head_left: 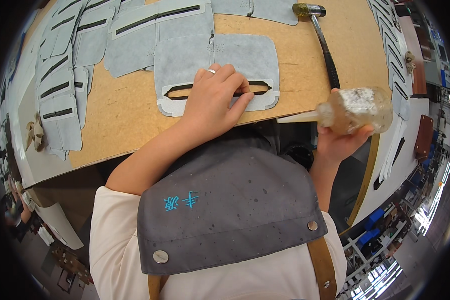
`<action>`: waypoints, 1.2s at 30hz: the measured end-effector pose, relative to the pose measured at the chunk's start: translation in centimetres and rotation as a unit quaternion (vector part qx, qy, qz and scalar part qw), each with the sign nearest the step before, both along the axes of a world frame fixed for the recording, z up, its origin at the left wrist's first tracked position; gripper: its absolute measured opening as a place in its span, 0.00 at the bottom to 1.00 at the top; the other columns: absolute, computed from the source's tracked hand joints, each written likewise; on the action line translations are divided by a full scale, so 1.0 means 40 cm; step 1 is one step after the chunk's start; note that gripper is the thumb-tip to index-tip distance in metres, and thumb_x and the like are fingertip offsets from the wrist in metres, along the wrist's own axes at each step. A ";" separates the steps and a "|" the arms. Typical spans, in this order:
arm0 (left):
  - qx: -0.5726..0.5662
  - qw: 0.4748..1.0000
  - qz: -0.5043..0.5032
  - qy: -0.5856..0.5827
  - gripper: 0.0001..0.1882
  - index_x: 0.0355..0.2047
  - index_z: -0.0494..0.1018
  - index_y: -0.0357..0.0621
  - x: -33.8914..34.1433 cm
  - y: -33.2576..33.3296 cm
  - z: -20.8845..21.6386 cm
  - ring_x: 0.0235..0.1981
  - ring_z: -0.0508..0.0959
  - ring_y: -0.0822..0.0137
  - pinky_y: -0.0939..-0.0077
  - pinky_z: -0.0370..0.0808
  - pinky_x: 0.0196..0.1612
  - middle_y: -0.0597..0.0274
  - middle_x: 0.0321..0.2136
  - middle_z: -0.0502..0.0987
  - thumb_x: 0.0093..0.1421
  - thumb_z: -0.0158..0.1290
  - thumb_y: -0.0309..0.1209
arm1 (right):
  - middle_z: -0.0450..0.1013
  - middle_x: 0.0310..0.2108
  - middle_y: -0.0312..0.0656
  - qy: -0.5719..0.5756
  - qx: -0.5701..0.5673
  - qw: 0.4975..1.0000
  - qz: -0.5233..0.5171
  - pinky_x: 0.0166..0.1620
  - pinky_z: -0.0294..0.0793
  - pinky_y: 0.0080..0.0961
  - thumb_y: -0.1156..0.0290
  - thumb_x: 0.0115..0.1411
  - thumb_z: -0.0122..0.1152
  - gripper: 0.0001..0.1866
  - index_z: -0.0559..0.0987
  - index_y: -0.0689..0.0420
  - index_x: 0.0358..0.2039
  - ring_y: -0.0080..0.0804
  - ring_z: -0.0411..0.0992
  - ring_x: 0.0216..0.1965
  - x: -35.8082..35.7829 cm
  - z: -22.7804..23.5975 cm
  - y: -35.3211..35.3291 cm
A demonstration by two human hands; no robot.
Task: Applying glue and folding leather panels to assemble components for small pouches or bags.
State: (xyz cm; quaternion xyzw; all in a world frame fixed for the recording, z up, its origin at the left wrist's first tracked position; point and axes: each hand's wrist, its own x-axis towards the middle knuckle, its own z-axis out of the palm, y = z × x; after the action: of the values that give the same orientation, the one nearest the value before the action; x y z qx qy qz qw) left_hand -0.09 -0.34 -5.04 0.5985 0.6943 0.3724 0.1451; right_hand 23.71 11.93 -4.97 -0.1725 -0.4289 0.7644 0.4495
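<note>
A light grey fabric-like panel (245, 55) lies at the table's front edge, with a long black-edged slot framed by a whitish strip. My left hand (212, 97), wearing a ring, rests over that slot. Its fingers are curled, thumb and fingertips pinching the black edging; part of the grip is hidden beneath the hand. To the right, my right hand (342, 142) is closed around a squeeze bottle (360, 110) of cloudy, stained clear plastic. The bottle lies on its side in the air, its pale pointed nozzle aimed left toward the panel, apart from it.
A mallet (322, 42) with a black grip lies behind the bottle. Several similar grey panels (60, 85) overlap along the left, and more lie at the back (130, 47). Another row of panels (392, 60) runs along the right. The wooden tabletop (115, 117) ends close to my apron.
</note>
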 end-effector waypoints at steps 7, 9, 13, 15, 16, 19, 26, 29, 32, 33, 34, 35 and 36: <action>-0.001 1.000 0.000 0.005 0.05 0.26 0.72 0.45 0.000 0.000 -0.002 0.31 0.68 0.65 0.69 0.57 0.36 0.66 0.25 0.69 0.54 0.57 0.29 | 0.69 0.48 0.44 -0.217 0.152 0.942 -0.205 0.27 0.77 0.31 0.41 0.55 0.61 0.41 0.61 0.57 0.58 0.36 0.73 0.43 -0.073 -0.007 0.007; 0.000 1.000 0.000 0.008 0.05 0.26 0.71 0.45 0.001 0.000 -0.002 0.31 0.68 0.65 0.69 0.58 0.36 0.66 0.25 0.69 0.54 0.58 0.29 | 0.68 0.50 0.44 -0.259 0.236 0.911 -0.217 0.29 0.79 0.35 0.48 0.56 0.64 0.39 0.60 0.59 0.58 0.37 0.73 0.45 -0.056 -0.039 0.013; 0.003 1.000 -0.001 0.015 0.06 0.27 0.71 0.45 0.000 0.000 -0.005 0.31 0.68 0.65 0.69 0.58 0.36 0.66 0.25 0.69 0.54 0.58 0.30 | 0.66 0.51 0.43 -0.266 0.238 0.914 -0.193 0.40 0.79 0.38 0.53 0.56 0.65 0.38 0.59 0.59 0.59 0.36 0.71 0.49 -0.059 -0.034 0.003; 0.003 1.000 -0.001 0.015 0.06 0.27 0.71 0.45 0.000 0.000 -0.004 0.31 0.68 0.64 0.69 0.58 0.36 0.66 0.25 0.69 0.54 0.58 0.30 | 0.65 0.53 0.42 -0.264 0.285 0.903 -0.182 0.51 0.72 0.36 0.57 0.56 0.67 0.38 0.58 0.60 0.60 0.35 0.68 0.52 -0.065 -0.029 0.000; 0.002 1.000 -0.002 0.015 0.06 0.27 0.71 0.45 0.000 -0.001 -0.004 0.31 0.68 0.64 0.69 0.58 0.36 0.66 0.25 0.69 0.54 0.58 0.30 | 0.65 0.53 0.42 -0.265 0.285 0.903 -0.182 0.51 0.72 0.36 0.57 0.56 0.67 0.38 0.58 0.60 0.60 0.35 0.68 0.52 -0.060 -0.028 0.001; 0.007 1.000 -0.001 0.012 0.06 0.27 0.71 0.45 0.002 -0.001 -0.002 0.31 0.68 0.64 0.69 0.58 0.36 0.67 0.25 0.69 0.54 0.58 0.30 | 0.64 0.54 0.41 -0.272 0.290 0.905 -0.149 0.58 0.64 0.33 0.57 0.55 0.68 0.39 0.58 0.60 0.60 0.34 0.65 0.55 -0.051 -0.019 0.007; 0.004 1.000 -0.002 0.021 0.06 0.26 0.71 0.45 0.000 -0.001 0.000 0.31 0.69 0.65 0.69 0.57 0.35 0.67 0.25 0.70 0.54 0.57 0.29 | 0.65 0.53 0.43 -0.305 0.307 0.890 -0.146 0.53 0.68 0.31 0.56 0.54 0.68 0.40 0.59 0.61 0.60 0.34 0.67 0.53 -0.064 -0.002 0.012; -0.019 1.000 -0.017 -0.011 0.07 0.34 0.72 0.44 -0.012 0.000 0.015 0.33 0.70 0.63 0.67 0.61 0.39 0.63 0.30 0.71 0.55 0.56 0.29 | 0.65 0.53 0.46 -0.245 0.254 0.920 -0.168 0.40 0.75 0.25 0.56 0.53 0.69 0.40 0.60 0.61 0.59 0.36 0.70 0.50 -0.045 0.032 0.040; 0.003 0.999 0.022 -0.034 0.15 0.44 0.70 0.43 -0.048 0.013 0.041 0.38 0.71 0.58 0.62 0.62 0.46 0.58 0.37 0.71 0.56 0.55 0.29 | 0.66 0.52 0.52 -0.080 0.064 0.977 -0.186 0.25 0.74 0.19 0.59 0.53 0.69 0.40 0.59 0.61 0.59 0.34 0.73 0.40 -0.037 0.129 0.065; -0.002 0.997 0.029 0.072 0.18 0.47 0.68 0.43 -0.081 0.026 0.041 0.40 0.71 0.56 0.61 0.62 0.49 0.56 0.40 0.70 0.56 0.55 0.29 | 0.66 0.50 0.54 0.036 -0.064 0.981 -0.179 0.18 0.71 0.17 0.60 0.52 0.70 0.39 0.59 0.62 0.58 0.32 0.75 0.33 -0.033 0.152 0.074; -0.007 0.983 0.036 0.177 0.21 0.51 0.66 0.43 -0.114 0.038 0.037 0.42 0.71 0.54 0.59 0.62 0.51 0.54 0.43 0.70 0.56 0.55 0.29 | 0.66 0.50 0.54 0.039 -0.064 0.981 -0.177 0.18 0.71 0.17 0.60 0.52 0.70 0.39 0.59 0.62 0.58 0.32 0.75 0.33 -0.006 0.143 0.101; -0.002 0.974 0.034 0.226 0.21 0.50 0.66 0.43 -0.141 0.047 0.023 0.45 0.71 0.52 0.60 0.62 0.52 0.53 0.44 0.71 0.56 0.56 0.30 | 0.66 0.50 0.53 0.146 -0.097 0.983 -0.058 0.18 0.70 0.16 0.56 0.54 0.68 0.37 0.62 0.61 0.56 0.29 0.72 0.28 0.034 0.129 0.142; 0.001 0.973 0.034 0.230 0.21 0.50 0.66 0.43 -0.160 0.062 0.033 0.45 0.71 0.52 0.60 0.62 0.52 0.53 0.44 0.71 0.56 0.56 0.30 | 0.66 0.50 0.52 0.250 -0.126 0.958 0.062 0.19 0.69 0.15 0.51 0.55 0.66 0.35 0.65 0.60 0.55 0.25 0.70 0.22 0.043 0.125 0.160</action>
State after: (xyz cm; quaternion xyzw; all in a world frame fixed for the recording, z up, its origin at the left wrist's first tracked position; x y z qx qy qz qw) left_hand -6.48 2.14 -3.72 0.6444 0.7284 0.2304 -0.0318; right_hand 25.44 18.35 0.03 -0.0038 -0.2124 0.8576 0.4683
